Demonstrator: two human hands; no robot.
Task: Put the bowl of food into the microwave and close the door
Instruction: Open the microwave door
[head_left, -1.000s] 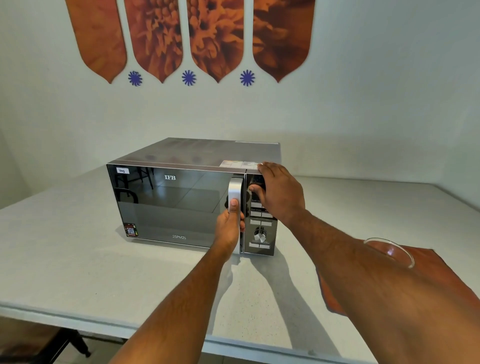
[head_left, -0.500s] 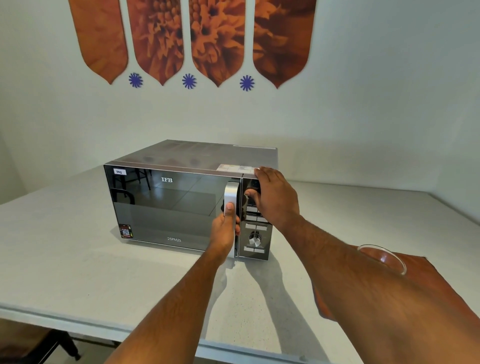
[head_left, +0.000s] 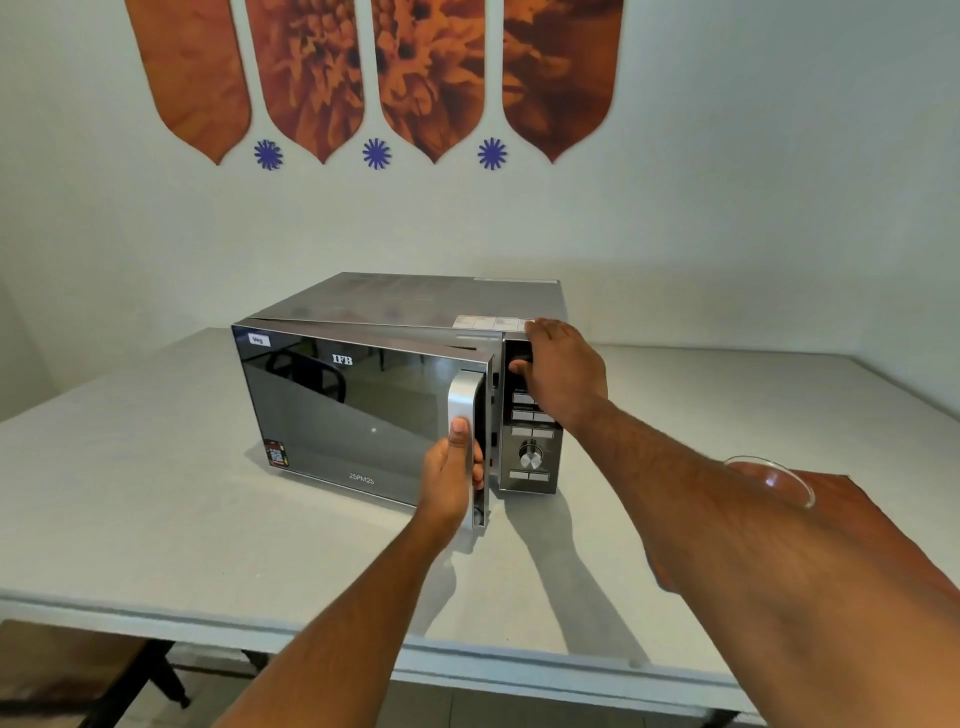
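Observation:
A silver microwave (head_left: 415, 301) with a dark mirrored door (head_left: 353, 405) stands on the table. The door is swung out a little at its right edge, showing a narrow gap. My left hand (head_left: 449, 480) grips the silver door handle (head_left: 461, 397) near its lower end. My right hand (head_left: 563, 376) rests flat against the top of the control panel (head_left: 530, 447), holding the oven steady. A clear glass bowl (head_left: 779, 480) sits to the right on a brown mat, mostly hidden behind my right forearm; its contents cannot be made out.
The pale table (head_left: 156, 493) runs to a front edge near me. A brown mat (head_left: 872, 519) lies at the right under the bowl. Behind the microwave is a white wall with orange flower decorations (head_left: 374, 73). A dark chair frame (head_left: 156, 675) shows below the table.
The microwave door, shut before, has swung out a little at its handle side under my left hand. My right hand has stayed on the control panel.

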